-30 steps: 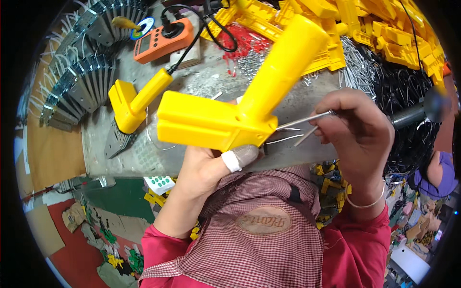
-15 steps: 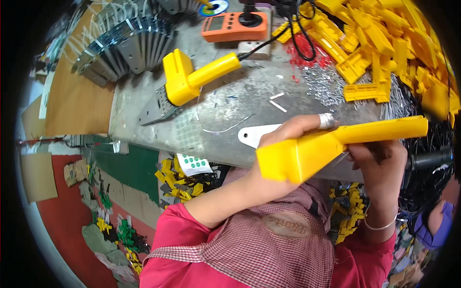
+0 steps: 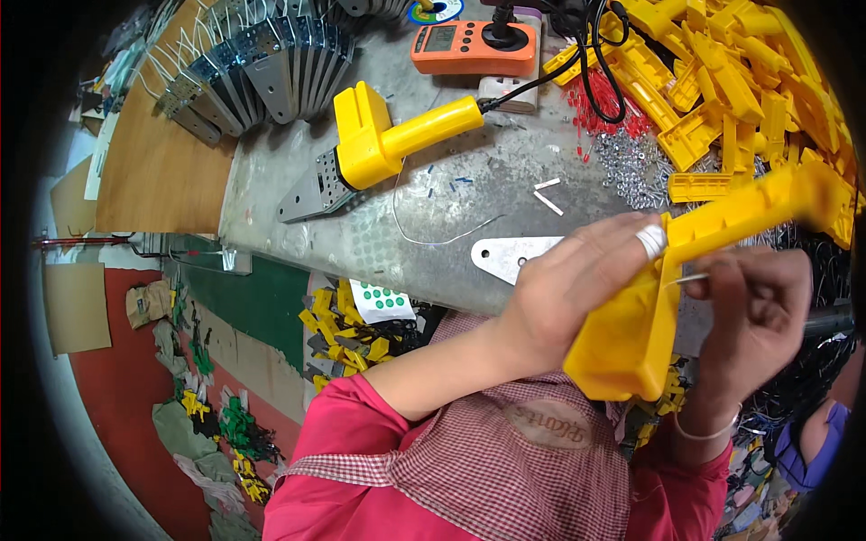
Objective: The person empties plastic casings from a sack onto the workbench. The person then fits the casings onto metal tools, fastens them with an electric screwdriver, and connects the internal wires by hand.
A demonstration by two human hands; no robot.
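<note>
My left hand (image 3: 577, 284), with white tape on one finger, is closed around a yellow plastic housing shell (image 3: 622, 347). Ribs show inside the shell's long handle part, and its far end is blurred. Close beside the shell, my right hand (image 3: 758, 307) has thumb and fingers pinched on a thin, pale, pin-like piece (image 3: 693, 278), whose exact kind I cannot make out. Partly under my left hand, a flat pale metal plate (image 3: 492, 257) with a hole lies at the bench edge. Farther left rests a yellow-handled tool (image 3: 370, 158) with a grey perforated metal blade and black cord.
Yellow shells (image 3: 722, 72) are heaped at the far right, beside small metal screws (image 3: 631, 167) and red parts (image 3: 600, 104). An orange meter (image 3: 474, 50) stands at the back. Grey metal plates with wires (image 3: 271, 77) are lined up at the far left. A green-dotted sticker sheet (image 3: 383, 302) hangs at the bench's front edge.
The shell has turned so its hollow inside shows, and it has shifted right and nearer me. My right hand has left the underside of its handle and now pinches the thin piece.
</note>
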